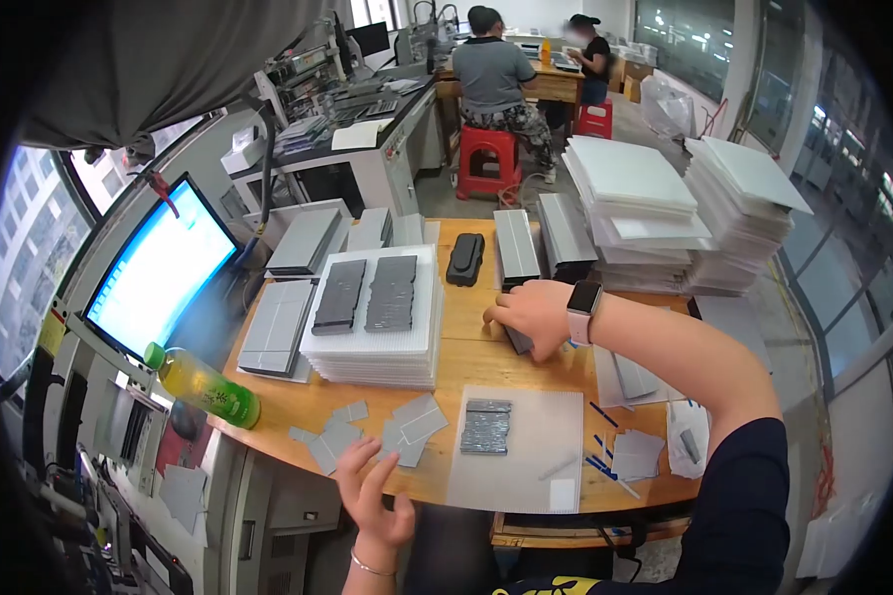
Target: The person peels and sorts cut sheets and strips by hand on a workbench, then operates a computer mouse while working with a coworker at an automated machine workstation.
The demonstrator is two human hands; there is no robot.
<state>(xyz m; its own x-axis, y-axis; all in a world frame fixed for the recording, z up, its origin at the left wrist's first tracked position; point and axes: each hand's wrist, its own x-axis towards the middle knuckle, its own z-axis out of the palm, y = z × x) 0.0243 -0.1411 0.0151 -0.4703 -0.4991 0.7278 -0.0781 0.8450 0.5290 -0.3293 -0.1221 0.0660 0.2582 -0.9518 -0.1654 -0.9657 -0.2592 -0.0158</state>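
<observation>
My right hand, wearing a watch, reaches across the table with its fingers curled down over a small dark grey block; most of the block is hidden under the hand. My left hand is raised at the table's front edge, fingers apart and holding nothing. Close to it lie loose grey flat pieces. Between the hands, a stack of thin dark grey strips rests on a translucent white sheet.
White corrugated sheets carry two dark grey stacks. Grey boxes line the left, near a monitor and a green-capped bottle. A black case lies behind. Blue sticks sit at right. Two people sit in the background.
</observation>
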